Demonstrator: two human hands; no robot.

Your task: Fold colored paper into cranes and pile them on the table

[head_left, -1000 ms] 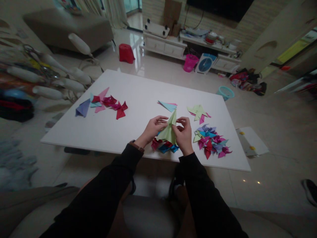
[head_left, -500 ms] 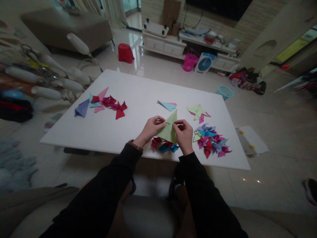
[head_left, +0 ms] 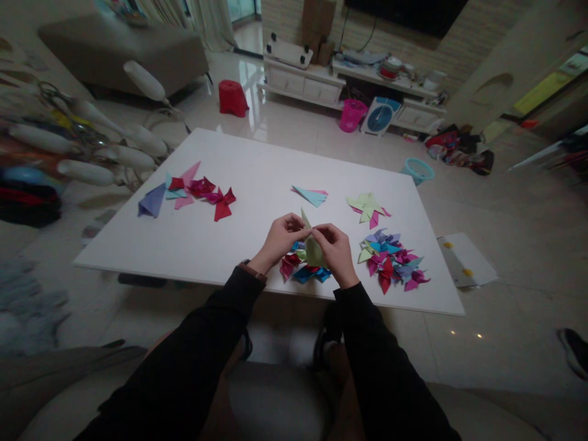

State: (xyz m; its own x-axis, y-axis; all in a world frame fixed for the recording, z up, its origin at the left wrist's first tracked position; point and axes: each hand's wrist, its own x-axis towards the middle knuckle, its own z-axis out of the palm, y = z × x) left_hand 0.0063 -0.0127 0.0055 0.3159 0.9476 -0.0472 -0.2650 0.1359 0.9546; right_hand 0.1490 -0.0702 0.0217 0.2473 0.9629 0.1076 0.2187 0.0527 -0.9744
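Note:
A light green folded origami paper point(head_left: 314, 252) is held up over the near edge of the white table point(head_left: 257, 165). My left hand point(head_left: 285, 237) pinches its left side, and my right hand point(head_left: 334, 246) pinches it from the right, the fingertips of both nearly meeting. Its narrow point sticks up above my fingers. Beneath it, partly hidden, lies a small heap of red, blue and green folded papers point(head_left: 312, 274). Beyond my hands lie light blue and pink folded strips point(head_left: 312, 195).
To the right sit a pile of colourful folded papers point(head_left: 390, 257) and some green and pink pieces point(head_left: 366, 207). More purple, pink and red folded papers point(head_left: 223, 204) lie on the left. A white lamp point(head_left: 144, 81) leans close to the table's left edge.
The green paper, a wide flat triangle before, now looks narrower and turned or folded inward. My hands have come closer together, the right one shifting left, and more of the heap below shows.

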